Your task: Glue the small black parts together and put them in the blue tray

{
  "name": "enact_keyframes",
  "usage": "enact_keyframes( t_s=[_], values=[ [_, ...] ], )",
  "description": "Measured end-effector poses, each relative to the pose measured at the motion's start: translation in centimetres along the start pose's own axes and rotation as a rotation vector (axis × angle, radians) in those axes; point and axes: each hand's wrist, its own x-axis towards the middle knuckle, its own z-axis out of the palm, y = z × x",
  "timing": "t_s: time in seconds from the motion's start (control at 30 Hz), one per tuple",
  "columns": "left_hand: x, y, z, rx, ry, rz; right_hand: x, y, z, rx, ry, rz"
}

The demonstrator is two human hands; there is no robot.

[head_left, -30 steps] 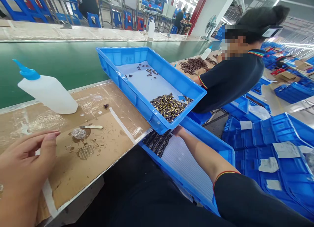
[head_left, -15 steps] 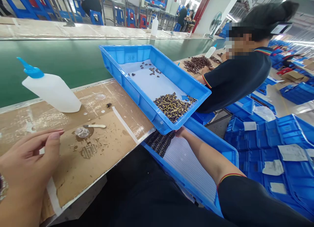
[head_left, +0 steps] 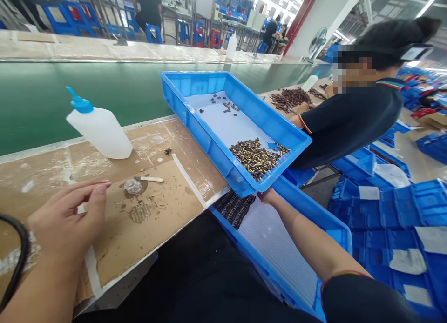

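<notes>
My right hand [head_left: 268,195] grips the near corner of a blue tray [head_left: 209,146] from below and holds it tilted toward me. A heap of small dark parts with yellow bits [head_left: 256,157] has gathered in the tray's low corner, and a few more lie at its far end. Under it a second blue tray [head_left: 314,211] rests on my lap with a white ribbed liner and a patch of dark parts [head_left: 234,206]. My left hand [head_left: 68,223] hovers over the cardboard-covered bench [head_left: 157,220], fingers loosely curled and holding nothing.
A white squeeze bottle with a blue nozzle [head_left: 99,129], a small clear cap [head_left: 132,186] and a white-handled tool [head_left: 150,178] lie on the bench. A green conveyor belt [head_left: 70,95] runs behind. A co-worker in a black shirt [head_left: 349,120] sits at right beside stacked blue crates [head_left: 401,211].
The view has shifted so everything sits further right in frame. My right hand keeps the tray tilted; my left hand has stayed hovering over the bench.
</notes>
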Motion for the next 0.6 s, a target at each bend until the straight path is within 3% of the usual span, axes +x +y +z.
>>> enact_keyframes(
  t_s=[0.1, 0.2, 0.3, 0.33, 0.37, 0.4, 0.43, 0.5, 0.53, 0.6],
  values=[
    [0.0, -0.4, -0.3, -0.024, 0.018, 0.060, -3.6, -1.9, -0.4, -0.013, -0.131, -0.088],
    [-0.1, -0.9, -0.6, -0.046, -0.003, 0.044, -8.2, -5.2, 0.5, 0.005, -0.343, -0.281],
    [-0.1, -1.5, -0.5, -0.060, -0.038, 0.052, -12.5, -10.6, 1.5, 0.231, -0.837, -0.629],
    [0.0, -1.5, -0.6, -0.056, -0.031, 0.080, -13.3, -13.0, 1.4, 0.324, -0.942, -0.741],
    [0.1, -1.3, -0.7, -0.050, -0.013, 0.120, -13.8, -15.5, 1.2, 0.417, -0.965, -0.849],
    [0.2, -0.9, -1.0, -0.044, 0.015, 0.164, -13.7, -18.3, 0.6, 0.489, -0.894, -0.950],
    [0.2, -0.2, -1.5, -0.041, 0.046, 0.205, -13.2, -21.2, -0.2, 0.528, -0.725, -1.038],
    [-0.2, 1.7, -3.2, -0.045, 0.096, 0.269, -10.8, -26.8, -2.3, 0.446, -0.138, -1.086],
    [-0.8, 2.8, -4.4, -0.045, 0.114, 0.290, -9.2, -29.3, -3.5, 0.318, 0.193, -1.014],
    [-3.1, 4.8, -7.4, -0.024, 0.137, 0.306, -5.8, -33.3, -5.7, 0.235, 0.376, -0.937]
  ],
)
